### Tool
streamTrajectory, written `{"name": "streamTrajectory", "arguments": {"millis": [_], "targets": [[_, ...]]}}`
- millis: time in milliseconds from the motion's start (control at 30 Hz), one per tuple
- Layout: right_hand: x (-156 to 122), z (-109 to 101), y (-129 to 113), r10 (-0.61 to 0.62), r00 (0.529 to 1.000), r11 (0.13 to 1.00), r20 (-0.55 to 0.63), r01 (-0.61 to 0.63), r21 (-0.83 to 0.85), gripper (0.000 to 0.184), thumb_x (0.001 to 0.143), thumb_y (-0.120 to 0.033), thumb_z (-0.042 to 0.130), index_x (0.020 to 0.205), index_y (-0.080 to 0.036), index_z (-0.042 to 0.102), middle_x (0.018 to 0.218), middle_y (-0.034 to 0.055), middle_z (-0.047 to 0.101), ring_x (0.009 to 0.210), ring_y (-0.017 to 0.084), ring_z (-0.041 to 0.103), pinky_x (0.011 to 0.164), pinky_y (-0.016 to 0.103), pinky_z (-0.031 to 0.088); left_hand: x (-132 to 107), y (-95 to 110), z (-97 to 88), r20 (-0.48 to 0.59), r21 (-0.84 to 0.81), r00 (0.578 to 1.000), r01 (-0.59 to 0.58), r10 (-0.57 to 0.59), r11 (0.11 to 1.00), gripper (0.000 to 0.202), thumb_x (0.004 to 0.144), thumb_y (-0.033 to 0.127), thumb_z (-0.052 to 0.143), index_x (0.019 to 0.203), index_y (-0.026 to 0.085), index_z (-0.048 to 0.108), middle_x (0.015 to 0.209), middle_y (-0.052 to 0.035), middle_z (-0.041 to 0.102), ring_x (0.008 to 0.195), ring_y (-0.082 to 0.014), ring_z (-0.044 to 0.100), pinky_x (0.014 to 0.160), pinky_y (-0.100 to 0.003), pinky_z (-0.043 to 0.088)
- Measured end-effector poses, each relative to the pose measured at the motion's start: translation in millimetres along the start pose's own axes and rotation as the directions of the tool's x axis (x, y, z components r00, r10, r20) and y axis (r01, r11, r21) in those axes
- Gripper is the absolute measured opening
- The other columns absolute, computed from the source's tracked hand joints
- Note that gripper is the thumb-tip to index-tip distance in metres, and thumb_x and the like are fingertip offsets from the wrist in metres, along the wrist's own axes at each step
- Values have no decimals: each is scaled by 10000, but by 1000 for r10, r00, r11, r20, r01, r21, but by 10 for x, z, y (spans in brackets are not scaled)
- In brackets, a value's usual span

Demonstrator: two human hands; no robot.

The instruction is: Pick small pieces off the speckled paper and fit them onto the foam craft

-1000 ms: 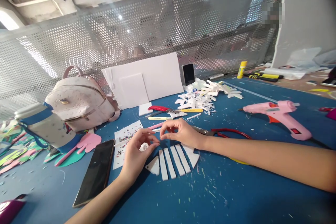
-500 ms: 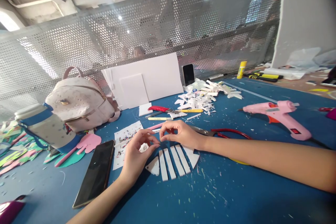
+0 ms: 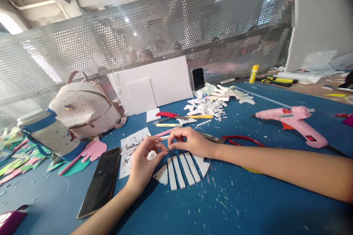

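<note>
My left hand (image 3: 146, 158) hovers over the blue table with its thumb and forefinger brought together in a pinch. Close beside it, my right hand (image 3: 190, 141) makes a similar pinch, and the fingertips of both nearly meet. Anything between the fingers is too small to make out. Just below the hands lie several white foam strips (image 3: 180, 172) in a row. A white wedge-shaped piece (image 3: 161, 175) flanks them on the left, another white piece (image 3: 203, 167) on the right. A small crumpled white lump (image 3: 151, 155) shows behind my left fingers, by a paper sheet with colourful specks (image 3: 126, 165).
A black phone (image 3: 100, 183) lies left of my left arm. Red-handled scissors (image 3: 242, 139) lie beyond my right forearm, with a pink glue gun (image 3: 295, 117) farther right. White foam scraps (image 3: 206, 104), a backpack (image 3: 85, 106) and a bottle (image 3: 48, 130) stand or lie farther back.
Both hands keep the same pinched pose in almost the same place. A blurred-out figure has appeared at the upper right, beside the large white board.
</note>
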State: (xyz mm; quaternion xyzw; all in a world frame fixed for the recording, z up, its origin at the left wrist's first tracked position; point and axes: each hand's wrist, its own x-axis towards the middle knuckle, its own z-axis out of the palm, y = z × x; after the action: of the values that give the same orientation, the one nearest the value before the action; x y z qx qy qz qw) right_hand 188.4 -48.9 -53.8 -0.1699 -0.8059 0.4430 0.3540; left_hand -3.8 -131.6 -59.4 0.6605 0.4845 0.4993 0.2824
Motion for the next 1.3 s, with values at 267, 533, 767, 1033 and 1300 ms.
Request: {"name": "streamTrajectory", "arguments": {"millis": [267, 533, 767, 1033, 1300], "targets": [[-1, -16, 0, -15, 1000, 997, -10, 15, -70, 116, 878, -270, 667, 825, -172, 698, 837, 11, 620, 668, 108, 467, 625, 238, 384, -3, 12, -3, 8, -21, 1000, 1, -1, 1000, 264, 833, 164, 659, 1058, 219, 534, 801, 9, 702, 751, -137, 643, 756, -278, 461], [-5, -18, 9, -39, 999, 994, -17, 37, -104, 172, 893, -331, 662, 839, -170, 682, 838, 14, 620, 664, 112, 473, 618, 242, 381, -9, -22, 2, 20, -37, 1000, -3, 4, 999, 257, 848, 175, 649, 1071, 212, 527, 824, -8, 704, 774, -148, 640, 780, -296, 460], [1, -15, -29, -89, 996, 984, -5, 87, -157, 128, 896, -273, 661, 819, -173, 679, 857, 18, 652, 723, 128, 526, 663, 252, 406, 1, 6, -5, 31, -35, 1000, 0, 2, 999, 252, 850, 189, 647, 1065, 213, 518, 815, -3, 702, 765, -145, 625, 766, -292, 451], [-4, 4, 3, -167, 986, 972, 25, 169, -164, 117, 894, -256, 662, 800, -187, 655, 787, 23, 646, 1047, 205, 597, 854, 313, 454, -2, 12, 5, 29, -12, 999, -17, 17, 1000, 261, 847, 212, 649, 1071, 201, 516, 810, -14, 695, 758, -152, 632, 757, -300, 451], [-10, 0, -3, -162, 986, 973, 23, 164, -162, 97, 886, -239, 667, 802, -192, 651, 808, 22, 658, 1054, 205, 599, 903, 343, 451, 2, 12, 3, 21, -2, 999, -43, 43, 999, 298, 824, 183, 666, 1082, 209, 521, 789, -1, 681, 751, -150, 635, 743, -299, 457]]}}
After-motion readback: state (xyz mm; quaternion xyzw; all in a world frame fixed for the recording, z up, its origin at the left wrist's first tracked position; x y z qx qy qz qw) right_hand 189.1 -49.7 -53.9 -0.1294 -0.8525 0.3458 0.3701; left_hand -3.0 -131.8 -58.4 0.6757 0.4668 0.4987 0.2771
